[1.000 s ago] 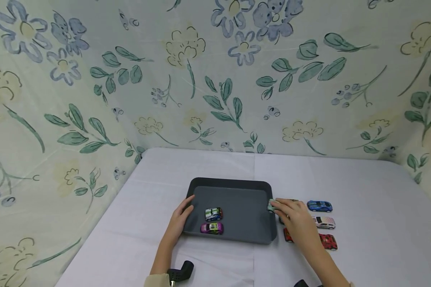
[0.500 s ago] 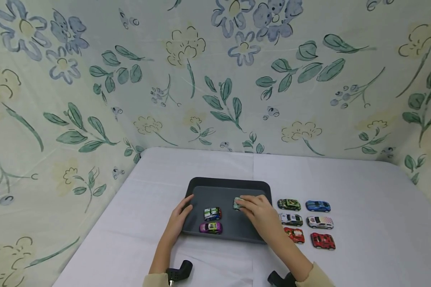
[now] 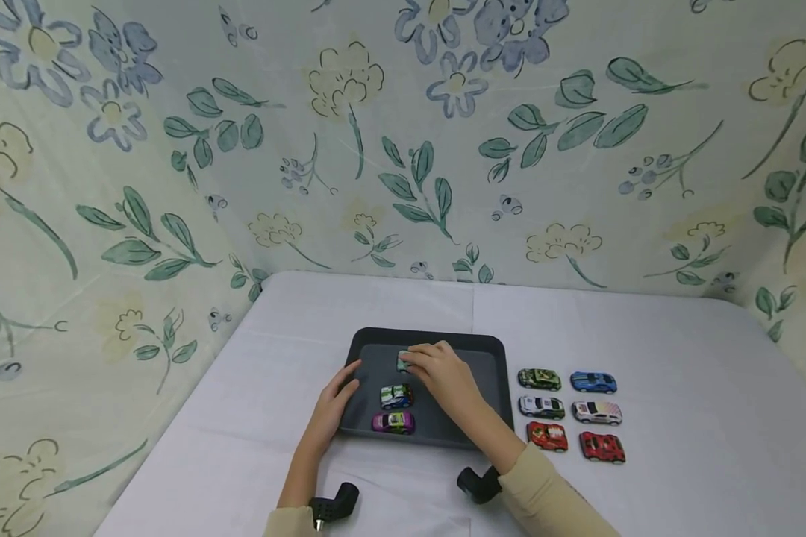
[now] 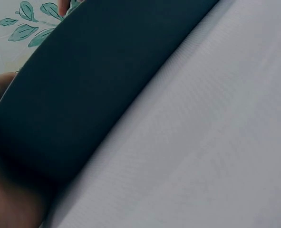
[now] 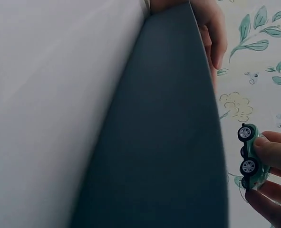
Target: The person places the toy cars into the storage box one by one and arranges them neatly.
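My right hand (image 3: 436, 367) pinches a small teal toy car (image 3: 403, 361) over the far left part of the dark grey tray (image 3: 490, 373). The right wrist view shows that teal car (image 5: 249, 156) held between fingers (image 5: 273, 153), wheels toward the tray's outer wall (image 5: 169, 142). My left hand (image 3: 336, 395) holds the tray's left rim, thumb over the edge. Inside the tray sit a green-and-white car (image 3: 396, 395) and a purple car (image 3: 393, 422). The left wrist view is filled by the tray wall (image 4: 92, 90) and white cloth.
Several toy cars stand in two columns on the white tablecloth right of the tray, among them a green one (image 3: 539, 379), a blue one (image 3: 593, 382) and a red one (image 3: 601, 446). Floral fabric walls close in the back and sides.
My right hand has carried the teal car leftward, from the tray's right rim across the tray to its far left part. The left hand stays on the left rim.
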### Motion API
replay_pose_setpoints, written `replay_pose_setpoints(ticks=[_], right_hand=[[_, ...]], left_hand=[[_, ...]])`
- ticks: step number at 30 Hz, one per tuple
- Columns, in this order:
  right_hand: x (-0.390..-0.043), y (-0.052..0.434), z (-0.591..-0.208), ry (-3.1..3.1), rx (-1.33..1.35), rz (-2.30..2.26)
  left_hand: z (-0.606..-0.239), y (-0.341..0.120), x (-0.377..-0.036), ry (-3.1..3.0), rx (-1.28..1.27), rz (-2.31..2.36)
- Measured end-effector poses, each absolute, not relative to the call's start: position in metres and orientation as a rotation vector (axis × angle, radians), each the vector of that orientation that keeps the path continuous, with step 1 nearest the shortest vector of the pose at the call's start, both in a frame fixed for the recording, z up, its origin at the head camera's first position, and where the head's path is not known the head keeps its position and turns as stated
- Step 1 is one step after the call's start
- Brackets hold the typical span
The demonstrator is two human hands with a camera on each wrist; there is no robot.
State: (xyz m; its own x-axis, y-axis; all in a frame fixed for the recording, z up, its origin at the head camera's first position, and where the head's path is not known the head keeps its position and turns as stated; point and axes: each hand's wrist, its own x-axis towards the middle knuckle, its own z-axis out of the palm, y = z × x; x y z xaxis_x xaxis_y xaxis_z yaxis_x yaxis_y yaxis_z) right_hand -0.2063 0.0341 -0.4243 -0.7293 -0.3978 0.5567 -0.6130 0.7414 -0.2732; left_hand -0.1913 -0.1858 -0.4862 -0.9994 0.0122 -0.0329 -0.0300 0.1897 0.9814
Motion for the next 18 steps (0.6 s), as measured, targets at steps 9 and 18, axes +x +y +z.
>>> replay_pose_setpoints(ticks=[9,18], right_hand=[[-0.224,0.008,-0.43,-2.625,0.821,0.573],[-0.228,-0.004,-0.438,-2.75,0.846,0.527]], left_hand=[[-0.486,-0.186,-0.192,2.39,-0.023,1.991],[-0.47,-0.182,-0.186,2.331,-0.013,1.995]])
